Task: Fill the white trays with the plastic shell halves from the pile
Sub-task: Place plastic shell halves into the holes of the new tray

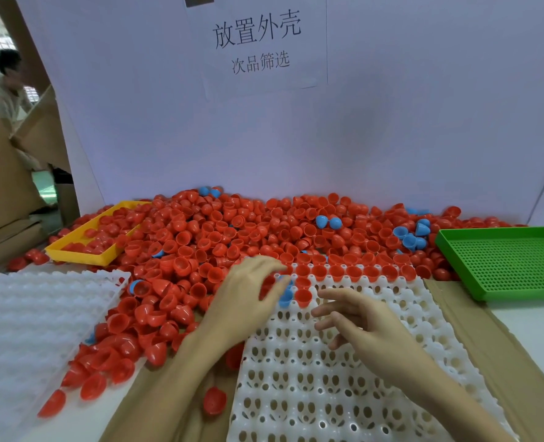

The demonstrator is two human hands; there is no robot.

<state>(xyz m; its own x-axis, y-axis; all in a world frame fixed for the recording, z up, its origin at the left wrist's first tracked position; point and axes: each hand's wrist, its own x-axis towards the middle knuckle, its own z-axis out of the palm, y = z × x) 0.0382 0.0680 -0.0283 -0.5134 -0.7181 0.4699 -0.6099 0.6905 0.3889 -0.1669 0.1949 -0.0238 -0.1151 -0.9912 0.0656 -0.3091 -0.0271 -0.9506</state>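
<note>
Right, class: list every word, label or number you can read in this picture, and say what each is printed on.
"放置外壳": large black characters on the white paper sheet taped to the pale back board.
"次品筛选": smaller black characters beneath, on the same sheet.
No readable text shows on the white plastic trays, yellow plastic tray, green perforated plastic tray or shell halves.

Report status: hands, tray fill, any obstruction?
Left hand over blue plastic shell half, grip unclear; right hand open, empty. White pocketed plastic tray: far row filled, second row begun. Nothing blocking.
</note>
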